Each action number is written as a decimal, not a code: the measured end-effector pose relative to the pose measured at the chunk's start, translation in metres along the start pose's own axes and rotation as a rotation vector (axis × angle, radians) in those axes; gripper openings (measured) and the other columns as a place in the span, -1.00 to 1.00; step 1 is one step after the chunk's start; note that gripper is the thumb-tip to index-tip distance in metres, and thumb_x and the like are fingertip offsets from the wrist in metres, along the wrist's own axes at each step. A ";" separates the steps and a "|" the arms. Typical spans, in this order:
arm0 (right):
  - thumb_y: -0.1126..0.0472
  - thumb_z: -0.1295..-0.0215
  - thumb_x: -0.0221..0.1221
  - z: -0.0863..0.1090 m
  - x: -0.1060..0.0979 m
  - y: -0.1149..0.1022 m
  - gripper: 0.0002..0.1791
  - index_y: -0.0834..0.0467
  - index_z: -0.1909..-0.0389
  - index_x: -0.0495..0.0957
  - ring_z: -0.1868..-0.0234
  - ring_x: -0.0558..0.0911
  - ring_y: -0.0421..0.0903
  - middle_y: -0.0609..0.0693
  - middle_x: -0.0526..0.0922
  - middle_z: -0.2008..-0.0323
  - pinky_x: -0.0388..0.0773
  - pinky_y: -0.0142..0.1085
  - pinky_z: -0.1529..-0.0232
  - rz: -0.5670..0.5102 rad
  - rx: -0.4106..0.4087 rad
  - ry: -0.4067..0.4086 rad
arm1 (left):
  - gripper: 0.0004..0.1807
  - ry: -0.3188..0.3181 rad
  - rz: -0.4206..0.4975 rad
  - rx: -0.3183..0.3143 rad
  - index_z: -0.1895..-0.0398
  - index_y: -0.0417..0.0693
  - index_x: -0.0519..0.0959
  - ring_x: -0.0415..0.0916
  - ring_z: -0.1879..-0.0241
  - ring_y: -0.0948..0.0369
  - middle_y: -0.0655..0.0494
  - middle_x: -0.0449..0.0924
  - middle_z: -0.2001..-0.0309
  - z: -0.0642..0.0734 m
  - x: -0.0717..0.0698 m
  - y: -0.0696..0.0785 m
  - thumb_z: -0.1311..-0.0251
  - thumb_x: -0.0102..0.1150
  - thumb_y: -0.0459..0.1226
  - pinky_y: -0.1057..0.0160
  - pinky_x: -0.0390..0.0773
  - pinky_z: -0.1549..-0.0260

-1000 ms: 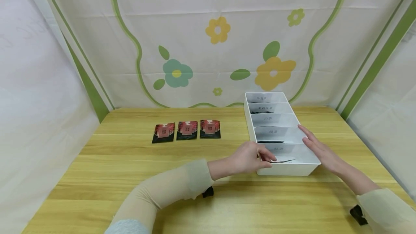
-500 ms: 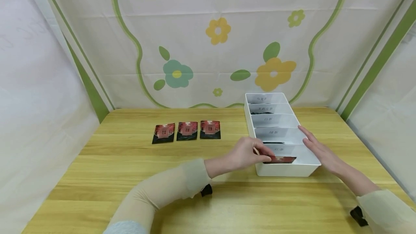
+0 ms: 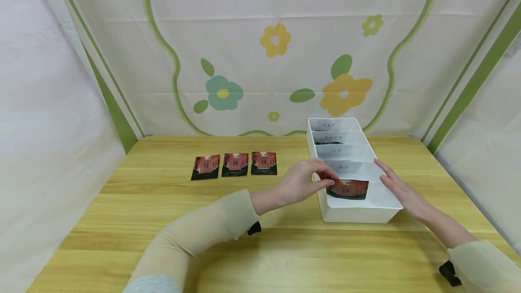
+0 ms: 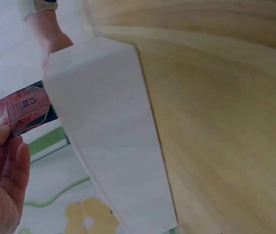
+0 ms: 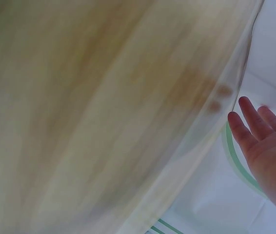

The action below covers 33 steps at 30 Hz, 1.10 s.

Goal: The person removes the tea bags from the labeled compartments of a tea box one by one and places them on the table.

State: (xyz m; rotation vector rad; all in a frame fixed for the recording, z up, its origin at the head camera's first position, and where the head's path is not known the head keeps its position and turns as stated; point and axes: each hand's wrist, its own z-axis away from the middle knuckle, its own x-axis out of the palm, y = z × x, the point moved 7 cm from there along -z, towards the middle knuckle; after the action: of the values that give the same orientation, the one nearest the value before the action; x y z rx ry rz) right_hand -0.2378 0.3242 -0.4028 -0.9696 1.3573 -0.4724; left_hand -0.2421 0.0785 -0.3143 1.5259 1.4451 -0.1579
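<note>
My left hand [image 3: 303,182] pinches a red and black tea packet [image 3: 348,189] by its left edge between thumb and fingers. The packet is tilted up over the nearest compartment of a white divided box [image 3: 358,215]. In the left wrist view the packet [image 4: 23,108] shows its red printed face, with its lower end behind the box wall [image 4: 104,122]. My right hand [image 3: 404,193] rests with straight fingers along the right side of the box. In the right wrist view that hand [image 5: 269,151] has its fingers extended.
Three similar red and black packets [image 3: 235,165] lie in a row on the wooden table [image 3: 163,220], left of the box. Labelled dividers [image 3: 346,152] split the box, and dark packet edges show in some compartments. A flowered curtain [image 3: 244,21] stands behind the table.
My left hand has drawn the packet up out of the nearest compartment, so its printed face now shows. My right hand has stayed at the box's side.
</note>
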 end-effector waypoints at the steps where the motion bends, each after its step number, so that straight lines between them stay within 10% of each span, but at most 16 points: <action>1: 0.10 -0.61 -0.34 0.000 0.000 0.000 -0.39 0.05 -0.56 -0.27 -0.36 -0.17 0.54 0.35 -0.26 -0.48 -0.19 0.52 -0.09 0.000 0.002 0.000 | -0.88 0.009 0.008 0.005 0.21 -0.12 0.70 0.48 0.30 0.41 0.16 0.64 0.29 -0.001 -0.004 0.001 -0.18 0.33 -0.39 0.56 0.43 0.26; 19: 0.12 -0.60 -0.34 0.000 0.000 0.001 -0.39 0.03 -0.56 -0.26 -0.37 -0.19 0.53 0.34 -0.26 -0.49 -0.21 0.53 -0.07 0.002 -0.013 0.005 | -0.82 0.053 0.026 0.003 0.12 -0.09 0.68 0.52 0.29 0.44 0.18 0.67 0.24 0.009 -0.071 0.000 -0.23 0.25 -0.42 0.43 0.53 0.31; 33: 0.13 -0.60 -0.35 0.001 0.000 0.000 -0.39 0.05 -0.56 -0.27 -0.37 -0.22 0.52 0.34 -0.27 -0.49 -0.24 0.54 -0.07 -0.012 -0.015 0.004 | -0.84 0.077 0.014 -0.055 0.14 -0.11 0.68 0.55 0.31 0.38 0.17 0.67 0.24 0.032 -0.105 -0.037 -0.25 0.23 -0.42 0.32 0.51 0.56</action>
State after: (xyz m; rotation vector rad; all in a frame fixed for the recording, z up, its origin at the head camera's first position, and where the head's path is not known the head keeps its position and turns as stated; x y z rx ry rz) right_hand -0.2366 0.3246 -0.4023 -0.9895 1.3612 -0.4738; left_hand -0.2851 -0.0235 -0.2799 1.5107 1.4874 -0.0509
